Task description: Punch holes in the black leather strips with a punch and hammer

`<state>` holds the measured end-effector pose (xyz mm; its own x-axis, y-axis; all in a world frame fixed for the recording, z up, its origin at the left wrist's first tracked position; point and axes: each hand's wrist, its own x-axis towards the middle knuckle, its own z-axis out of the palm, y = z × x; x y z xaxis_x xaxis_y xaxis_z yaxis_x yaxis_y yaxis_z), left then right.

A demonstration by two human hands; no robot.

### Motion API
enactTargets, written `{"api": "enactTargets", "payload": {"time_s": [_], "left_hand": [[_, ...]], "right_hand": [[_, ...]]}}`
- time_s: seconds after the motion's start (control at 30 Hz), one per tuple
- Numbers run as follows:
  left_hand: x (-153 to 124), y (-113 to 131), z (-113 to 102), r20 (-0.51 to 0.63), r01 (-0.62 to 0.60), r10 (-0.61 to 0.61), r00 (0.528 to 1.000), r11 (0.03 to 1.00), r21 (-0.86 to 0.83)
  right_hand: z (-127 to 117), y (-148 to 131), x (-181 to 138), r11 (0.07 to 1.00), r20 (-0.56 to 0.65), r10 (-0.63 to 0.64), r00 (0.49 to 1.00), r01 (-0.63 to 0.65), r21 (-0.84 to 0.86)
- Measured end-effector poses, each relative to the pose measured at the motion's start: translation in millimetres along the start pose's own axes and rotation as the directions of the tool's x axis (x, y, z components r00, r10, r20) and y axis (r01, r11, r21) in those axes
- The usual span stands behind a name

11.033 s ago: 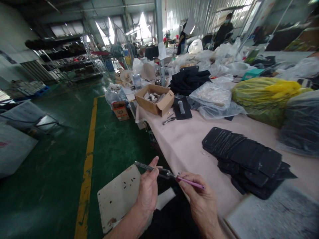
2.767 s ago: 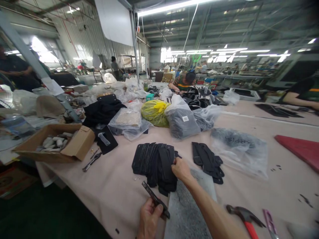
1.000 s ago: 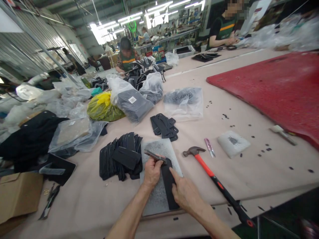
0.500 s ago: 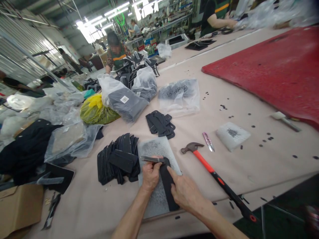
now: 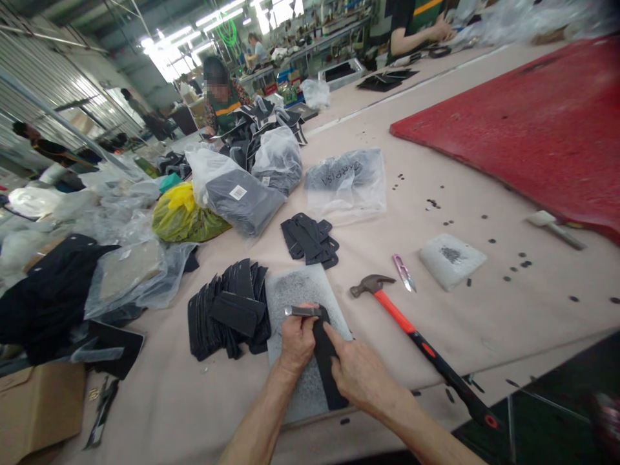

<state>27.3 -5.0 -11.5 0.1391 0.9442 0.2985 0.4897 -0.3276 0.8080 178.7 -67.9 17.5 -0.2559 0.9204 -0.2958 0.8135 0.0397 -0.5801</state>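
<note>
My left hand (image 5: 298, 341) is closed around a metal punch (image 5: 303, 311), a short steel bar pointing left, by the top end of a black strip (image 5: 325, 361). This strip lies on a speckled white board (image 5: 303, 397). My right hand (image 5: 358, 371) presses the strip with its stretched index finger and thumb; its other fingers are curled and partly hidden. Left of the board stands a dense row of black pieces (image 5: 227, 313). Several similar pieces (image 5: 310, 239) lie loose beyond it. A claw hammer (image 5: 407, 326) with a red and black handle rests to the right.
Pink thread snips (image 5: 403, 271) and a white block (image 5: 451, 261) lie past the hammer. Bagged goods (image 5: 242, 197) and a yellow bag (image 5: 186, 216) stand at the back left. A red sheet (image 5: 523, 123) covers the far right. Co-workers (image 5: 225, 97) are at the far side.
The outer end of the metal punch has swung right and looks shorter. My left hand has shifted slightly right. My right hand stays on the strip.
</note>
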Motion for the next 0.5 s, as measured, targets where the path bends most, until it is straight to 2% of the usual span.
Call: {"api": "enactTargets", "payload": {"time_s": [0.13, 0.2, 0.27, 0.33, 0.37, 0.4, 0.43, 0.5], "left_hand": [[-0.9, -2.5, 4.9, 0.003, -0.069, 0.069, 0.998, 0.996, 0.063], [-1.8, -4.0, 6.4, 0.008, -0.078, 0.077, 0.997, 0.992, 0.098], [-2.4, -5.4, 7.3, 0.012, -0.080, 0.079, 0.997, 0.989, 0.127], [-2.4, -6.5, 8.0, 0.017, -0.077, 0.075, 0.997, 0.986, 0.146], [-2.2, -6.8, 8.3, 0.021, -0.076, 0.074, 0.997, 0.986, 0.150], [-2.0, -6.9, 8.5, 0.025, -0.074, 0.071, 0.997, 0.986, 0.151], [-1.9, -6.9, 8.7, 0.027, -0.072, 0.069, 0.997, 0.986, 0.148], [-2.0, -6.4, 9.0, 0.030, -0.064, 0.060, 0.998, 0.989, 0.135]], "right_hand": [[-0.1, -0.7, -4.6, 0.998, -0.036, -0.012, 0.999, 0.015, 0.061], [-3.6, 8.7, -11.2, 0.993, -0.152, -0.020, 0.988, 0.037, 0.114], [-11.4, 29.9, -20.9, 0.996, -0.356, 0.004, 0.934, 0.027, 0.081], [-22.7, 60.9, -32.0, 0.996, -0.536, 0.044, 0.843, -0.076, -0.038], [-28.7, 77.7, -37.3, 0.983, -0.576, 0.070, 0.815, -0.156, -0.101], [-34.2, 93.7, -42.1, 0.960, -0.576, 0.112, 0.810, -0.238, -0.147], [-38.8, 107.6, -46.2, 0.939, -0.535, 0.166, 0.828, -0.298, -0.170], [-43.7, 125.4, -51.7, 0.924, -0.382, 0.259, 0.887, -0.342, -0.169]]}}
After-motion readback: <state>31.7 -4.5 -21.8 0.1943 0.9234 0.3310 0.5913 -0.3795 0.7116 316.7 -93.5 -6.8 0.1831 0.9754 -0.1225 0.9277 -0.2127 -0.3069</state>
